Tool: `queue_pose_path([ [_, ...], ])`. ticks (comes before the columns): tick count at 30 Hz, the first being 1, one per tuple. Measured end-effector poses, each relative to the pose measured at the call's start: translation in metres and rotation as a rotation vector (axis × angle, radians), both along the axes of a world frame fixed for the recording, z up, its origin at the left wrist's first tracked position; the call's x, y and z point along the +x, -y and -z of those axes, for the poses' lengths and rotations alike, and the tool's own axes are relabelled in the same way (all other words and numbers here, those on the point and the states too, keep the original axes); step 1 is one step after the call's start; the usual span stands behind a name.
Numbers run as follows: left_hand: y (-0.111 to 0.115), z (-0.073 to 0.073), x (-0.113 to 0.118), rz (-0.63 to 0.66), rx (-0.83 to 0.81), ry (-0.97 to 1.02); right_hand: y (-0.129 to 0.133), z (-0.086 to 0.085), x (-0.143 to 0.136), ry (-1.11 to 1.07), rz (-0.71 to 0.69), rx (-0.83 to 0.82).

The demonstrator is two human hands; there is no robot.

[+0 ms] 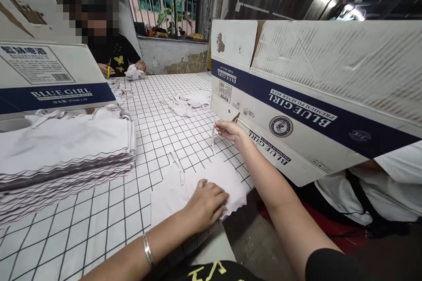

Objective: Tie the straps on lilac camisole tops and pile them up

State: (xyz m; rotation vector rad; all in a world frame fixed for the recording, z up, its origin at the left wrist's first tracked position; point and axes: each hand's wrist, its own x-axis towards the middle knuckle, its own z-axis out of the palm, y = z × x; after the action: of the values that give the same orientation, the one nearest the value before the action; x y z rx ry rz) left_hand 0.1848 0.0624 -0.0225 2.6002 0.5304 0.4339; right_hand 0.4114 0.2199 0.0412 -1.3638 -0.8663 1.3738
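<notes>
A pale, thin-strapped camisole (pixel 173 197) lies spread on the grid-patterned tablecloth (pixel 148 140) in front of me. My left hand (pixel 207 204), with a silver bangle at the wrist, rests on the fabric with its fingers laid down over it. Farther forward, my right hand (pixel 229 131) pinches one strap (pixel 212 137) between thumb and fingers and lifts it above the cloth. The other strap (pixel 181 176) lies loose on the table to the left.
A tall stack of folded pale garments (pixel 66 145) is at the left, by an open carton (pixel 56 92). Another large carton (pixel 296 96) borders the right side. More pale garments (pixel 186 104) lie ahead. Across the table, a person (pixel 115 57) holds yellow-handled scissors (pixel 108 71) and fabric.
</notes>
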Motion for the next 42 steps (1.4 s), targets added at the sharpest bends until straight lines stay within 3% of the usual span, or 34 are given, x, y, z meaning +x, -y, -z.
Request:
queue_pose_path([
  [5,-0.018,-0.007,-0.007,-0.445,0.003,-0.039,0.038,0.005,-0.004,-0.089,0.020,0.020],
  [8,-0.025,-0.006,-0.007,-0.566,0.016,-0.097,0.059,0.011,-0.005,-0.113,0.020,0.044],
  [15,-0.028,-0.001,0.007,-0.567,-0.046,-0.175,0.102,0.025,-0.011,-0.021,-0.005,0.119],
  [21,-0.033,-0.003,0.013,-0.571,-0.235,-0.169,0.126,0.039,-0.022,-0.020,-0.086,0.080],
  [31,-0.038,0.009,0.021,-0.651,-0.364,-0.014,0.137,0.070,-0.042,0.111,-0.261,0.227],
  [42,-0.035,0.007,0.019,-0.651,-0.377,0.021,0.144,0.071,-0.045,0.131,-0.265,0.258],
])
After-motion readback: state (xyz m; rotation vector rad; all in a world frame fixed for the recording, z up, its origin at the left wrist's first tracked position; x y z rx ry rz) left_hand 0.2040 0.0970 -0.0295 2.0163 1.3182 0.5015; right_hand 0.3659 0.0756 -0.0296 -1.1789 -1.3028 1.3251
